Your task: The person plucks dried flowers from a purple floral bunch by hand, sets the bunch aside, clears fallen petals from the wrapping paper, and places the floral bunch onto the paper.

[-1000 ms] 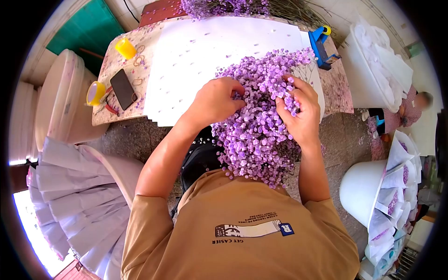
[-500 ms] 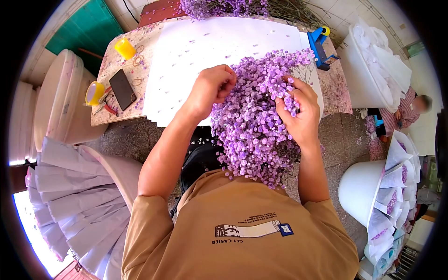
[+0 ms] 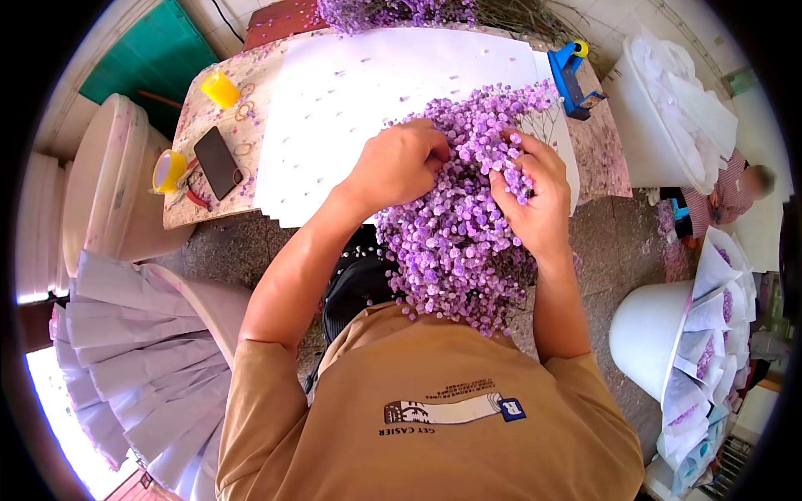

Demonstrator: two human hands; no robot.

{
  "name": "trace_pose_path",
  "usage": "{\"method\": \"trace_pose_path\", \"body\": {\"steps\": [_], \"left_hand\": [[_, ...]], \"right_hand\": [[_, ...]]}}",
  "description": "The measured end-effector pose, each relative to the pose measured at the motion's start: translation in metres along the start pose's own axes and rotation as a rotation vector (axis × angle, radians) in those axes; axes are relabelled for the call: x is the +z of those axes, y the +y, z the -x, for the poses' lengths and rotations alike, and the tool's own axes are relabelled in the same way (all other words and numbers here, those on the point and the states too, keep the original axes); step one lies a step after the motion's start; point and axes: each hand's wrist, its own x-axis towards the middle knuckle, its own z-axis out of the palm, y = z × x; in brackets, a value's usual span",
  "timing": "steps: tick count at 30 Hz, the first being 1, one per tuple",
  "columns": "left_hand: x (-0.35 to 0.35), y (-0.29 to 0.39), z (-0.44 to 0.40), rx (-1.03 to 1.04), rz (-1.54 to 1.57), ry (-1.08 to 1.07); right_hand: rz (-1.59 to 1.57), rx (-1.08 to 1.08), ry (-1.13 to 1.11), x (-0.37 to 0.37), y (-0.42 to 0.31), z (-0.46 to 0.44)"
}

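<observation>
A large bunch of small purple flowers (image 3: 455,242), resembling baby's breath, hangs over the table's near edge against my body. On its right side my right hand (image 3: 539,188) is closed around some of the flower heads, thumb and fingers curled. My left hand (image 3: 401,163) presses into the bunch from the left with bent fingers; its fingertips are sunk among the blossoms, and what they pinch is hidden. Beneath lies a stack of white paper sheets (image 3: 334,108), dotted with loose petals.
On the table's left are a phone (image 3: 218,162), red-handled pliers (image 3: 197,197), yellow tape rolls (image 3: 170,171) and rubber bands. A blue tape dispenser (image 3: 571,83) stands right. More flowers (image 3: 393,12) lie behind. Tubs (image 3: 656,334) with wrapped bunches flank me; a person (image 3: 727,196) sits far right.
My left hand has moved right, from the bunch's left edge in among the flowers. My right hand stays at nearly the same place on the bunch.
</observation>
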Motion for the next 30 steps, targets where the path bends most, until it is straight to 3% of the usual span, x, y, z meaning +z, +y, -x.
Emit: {"method": "trace_pose_path", "body": {"steps": [2, 4, 6, 8, 9, 14, 16, 17, 21, 24, 26, 30], "left_hand": [[0.001, 0.000, 0.003, -0.017, -0.003, -0.011], [-0.003, 0.002, 0.007, -0.054, 0.289, 0.109], [-0.015, 0.008, 0.017, -0.263, 0.670, 0.055], [-0.025, 0.020, 0.025, -0.408, 1.369, 0.064], [-0.026, 0.026, 0.029, -0.393, 1.397, 0.070], [-0.033, 0.030, 0.049, -0.474, 1.188, -0.170], [-0.037, 0.033, 0.052, -0.577, 0.949, -0.217], [-0.035, 0.034, 0.054, -0.514, 0.788, -0.184], [-0.029, 0.020, 0.058, -0.411, 0.633, -0.241], [-0.031, 0.018, 0.057, -0.246, 0.602, -0.305], [-0.037, 0.022, 0.054, -0.073, 0.417, -0.361], [-0.039, 0.027, 0.051, -0.094, 0.461, -0.407]], "right_hand": [[-0.003, -0.001, 0.004, 0.001, 0.001, 0.001], [-0.003, 0.002, 0.013, 0.000, 0.002, 0.001], [-0.005, -0.013, 0.019, 0.000, 0.002, 0.001], [-0.014, 0.013, 0.033, 0.000, 0.001, 0.002], [-0.019, 0.000, 0.024, 0.000, 0.001, 0.001], [0.034, -0.021, -0.004, -0.002, -0.003, -0.001], [0.035, -0.016, -0.001, -0.002, -0.003, 0.000], [0.038, -0.012, -0.001, -0.002, -0.003, 0.000], [0.005, -0.016, 0.009, 0.001, 0.002, 0.001], [0.014, -0.021, -0.005, 0.001, 0.001, 0.001], [0.021, -0.030, 0.000, 0.001, 0.002, 0.001], [0.021, -0.020, -0.002, 0.001, 0.000, 0.002]]}}
